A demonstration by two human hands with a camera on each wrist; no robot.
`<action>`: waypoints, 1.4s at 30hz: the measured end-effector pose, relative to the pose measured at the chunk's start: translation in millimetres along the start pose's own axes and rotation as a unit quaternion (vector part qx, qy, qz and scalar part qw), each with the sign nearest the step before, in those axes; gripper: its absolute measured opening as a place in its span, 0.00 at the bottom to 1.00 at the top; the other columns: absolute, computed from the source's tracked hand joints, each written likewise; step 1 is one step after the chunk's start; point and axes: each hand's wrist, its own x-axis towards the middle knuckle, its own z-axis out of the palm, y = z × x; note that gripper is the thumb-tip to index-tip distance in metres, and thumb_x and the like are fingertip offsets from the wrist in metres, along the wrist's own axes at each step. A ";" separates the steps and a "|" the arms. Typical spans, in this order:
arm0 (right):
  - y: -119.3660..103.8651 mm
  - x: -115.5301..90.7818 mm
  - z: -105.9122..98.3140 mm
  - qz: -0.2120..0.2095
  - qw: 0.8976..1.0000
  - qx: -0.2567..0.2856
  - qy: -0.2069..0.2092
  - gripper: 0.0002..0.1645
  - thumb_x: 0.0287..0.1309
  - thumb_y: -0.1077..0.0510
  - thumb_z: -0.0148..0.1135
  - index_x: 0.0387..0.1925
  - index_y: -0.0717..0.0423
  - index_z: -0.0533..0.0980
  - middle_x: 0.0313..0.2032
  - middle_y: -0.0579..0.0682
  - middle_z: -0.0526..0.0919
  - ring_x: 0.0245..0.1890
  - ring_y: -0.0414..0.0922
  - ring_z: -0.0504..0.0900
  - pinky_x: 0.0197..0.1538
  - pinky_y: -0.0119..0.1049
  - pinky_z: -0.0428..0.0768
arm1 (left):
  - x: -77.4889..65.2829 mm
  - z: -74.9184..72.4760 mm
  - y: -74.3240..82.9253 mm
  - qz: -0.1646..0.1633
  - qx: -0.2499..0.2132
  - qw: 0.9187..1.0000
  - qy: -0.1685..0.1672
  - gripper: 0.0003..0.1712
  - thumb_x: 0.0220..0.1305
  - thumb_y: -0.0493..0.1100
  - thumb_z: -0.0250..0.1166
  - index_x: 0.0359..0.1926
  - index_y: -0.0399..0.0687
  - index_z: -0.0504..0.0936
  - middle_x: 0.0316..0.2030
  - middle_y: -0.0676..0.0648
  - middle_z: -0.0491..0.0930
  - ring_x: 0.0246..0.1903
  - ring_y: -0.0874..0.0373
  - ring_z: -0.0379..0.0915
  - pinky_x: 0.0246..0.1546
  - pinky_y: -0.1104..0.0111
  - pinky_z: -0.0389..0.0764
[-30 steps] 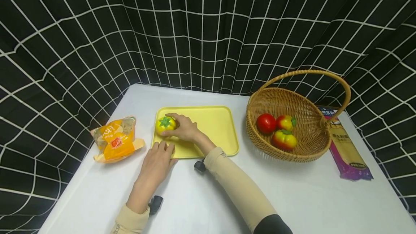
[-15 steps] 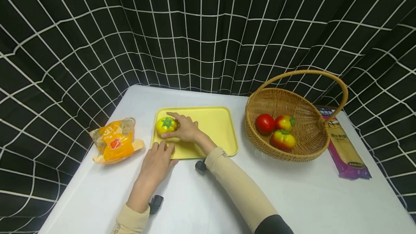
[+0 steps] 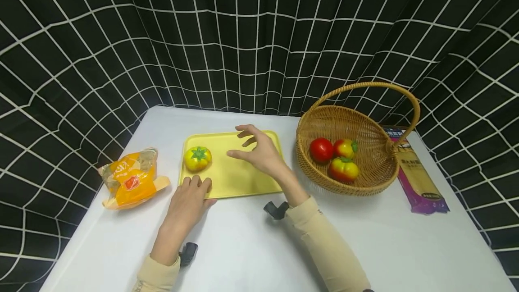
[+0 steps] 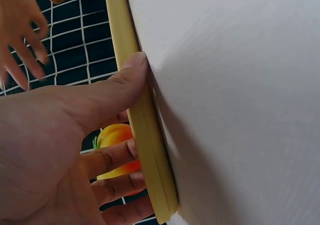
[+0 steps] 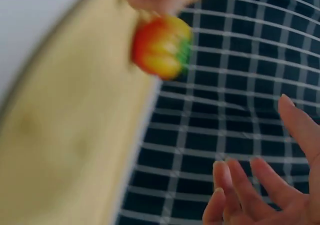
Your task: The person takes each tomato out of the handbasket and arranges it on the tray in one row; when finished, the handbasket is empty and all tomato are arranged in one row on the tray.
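A yellow tomato (image 3: 198, 159) with a red underside and green leafy top sits at the left end of the yellow tray (image 3: 239, 184). My left hand (image 3: 188, 202) grips the tray's near rim at its left corner; in the left wrist view the thumb lies along the outer side and the fingers reach over inside. Over the tray's right half hovers my right hand (image 3: 261, 152), fingers spread and holding nothing, apart from the tomato. In the right wrist view the right hand (image 5: 270, 190) shows bare fingers, with the blurred tomato (image 5: 161, 47) beyond.
Right of the tray stands a wicker basket (image 3: 375, 166) with a tall handle, holding a red tomato (image 3: 321, 150) and two red-and-yellow ones. A purple-and-gold packet (image 3: 417, 175) lies partly behind it. An orange snack bag (image 3: 131, 179) rests at the left. A gridded black curtain surrounds the table.
My right hand has let go of the yellow tomato and moved right, leaving it on the tray. The left hand keeps its grip on the rim. The head view has shifted slightly.
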 end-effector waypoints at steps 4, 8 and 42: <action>-7.5 -24.8 -50.2 -0.028 0.999 0.006 0.034 0.36 0.58 0.54 0.80 0.67 0.51 0.77 0.58 0.53 0.85 0.54 0.57 0.85 0.53 0.48 0.82 | -0.2 -1.5 -1.2 -0.005 -0.006 1.000 -0.005 0.20 0.64 0.48 0.77 0.48 0.45 0.77 0.40 0.44 0.72 0.41 0.47 0.65 0.39 0.60 0.69; -4.8 -50.8 -102.8 -0.023 0.996 -0.021 0.082 0.31 0.60 0.54 0.79 0.64 0.52 0.80 0.56 0.54 0.86 0.52 0.53 0.84 0.53 0.41 0.81 | 0.3 -1.1 -1.6 -0.013 -0.009 1.000 -0.008 0.21 0.64 0.48 0.77 0.49 0.45 0.77 0.42 0.43 0.72 0.43 0.45 0.66 0.40 0.58 0.70; 93.8 -92.7 -211.1 0.260 0.926 -0.265 -0.069 0.35 0.57 0.40 0.79 0.41 0.71 0.80 0.30 0.56 0.78 0.32 0.51 0.75 0.34 0.40 0.76 | 0.9 0.2 2.1 -0.018 -0.007 1.000 -0.013 0.21 0.63 0.49 0.77 0.49 0.45 0.78 0.41 0.45 0.72 0.42 0.46 0.67 0.39 0.60 0.70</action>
